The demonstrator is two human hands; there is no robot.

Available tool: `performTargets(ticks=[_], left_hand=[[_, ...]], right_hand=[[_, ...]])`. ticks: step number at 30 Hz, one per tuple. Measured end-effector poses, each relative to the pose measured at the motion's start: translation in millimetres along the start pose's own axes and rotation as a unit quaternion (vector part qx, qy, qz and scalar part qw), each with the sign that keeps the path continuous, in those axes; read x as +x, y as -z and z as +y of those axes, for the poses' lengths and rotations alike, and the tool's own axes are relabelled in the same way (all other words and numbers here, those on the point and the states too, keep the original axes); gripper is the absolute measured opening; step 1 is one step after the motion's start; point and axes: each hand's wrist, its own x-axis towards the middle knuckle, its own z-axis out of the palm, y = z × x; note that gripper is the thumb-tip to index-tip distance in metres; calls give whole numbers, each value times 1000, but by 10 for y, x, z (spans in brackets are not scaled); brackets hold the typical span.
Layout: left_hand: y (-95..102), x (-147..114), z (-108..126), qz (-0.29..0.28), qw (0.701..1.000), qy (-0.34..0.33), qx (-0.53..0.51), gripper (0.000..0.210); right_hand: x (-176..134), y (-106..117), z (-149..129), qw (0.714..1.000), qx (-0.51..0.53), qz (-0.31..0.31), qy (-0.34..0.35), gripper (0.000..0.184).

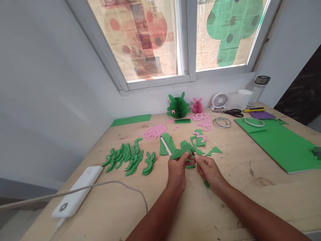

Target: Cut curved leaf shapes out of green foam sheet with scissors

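Note:
My left hand (177,169) pinches a piece of green paper (187,146) with curved edges, above the middle of the table. Close beside it, my right hand (209,170) is closed around what look like scissors (206,184); a dark blade tip meets the paper, and a green end shows below the palm. Most of this tool is hidden by the fingers. Green offcuts (214,151) lie just beyond my hands. A white pen-like tool (166,145) rests on green paper next to my left hand. To the left are piles of curved green cutouts (135,162).
Pink cutouts (155,131) lie farther back, near a green paper figure (178,107) and a pink one (197,106). At right are tape rolls (222,122), black scissors (233,113), a yellow cutter (254,109) and a green sheet (278,144). A cable (100,184) crosses a white power strip (77,190).

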Motion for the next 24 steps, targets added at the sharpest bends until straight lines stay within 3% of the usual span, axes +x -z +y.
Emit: performTargets(ticks=[24], left_hand=[[16, -6, 81, -35, 999, 8, 23, 13]], right_hand=[[21, 18, 7, 1000, -10, -7, -19, 45]])
